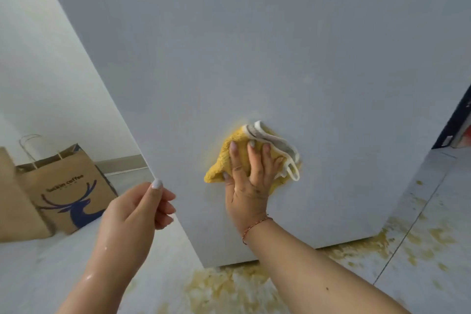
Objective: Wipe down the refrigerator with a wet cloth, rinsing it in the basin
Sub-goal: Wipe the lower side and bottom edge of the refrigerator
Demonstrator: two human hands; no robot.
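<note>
The grey refrigerator fills most of the view, seen from above down its side panel. My right hand presses a yellow cloth with a white-and-grey edge flat against the lower part of that panel, fingers spread over it. My left hand is wet and grips the panel's left edge between thumb and curled fingers. The basin is out of view.
A brown paper coffee bag with a blue deer print stands on the floor at the left, by a white wall. Yellowish stains spread over the light floor tiles along the refrigerator's base and to the right.
</note>
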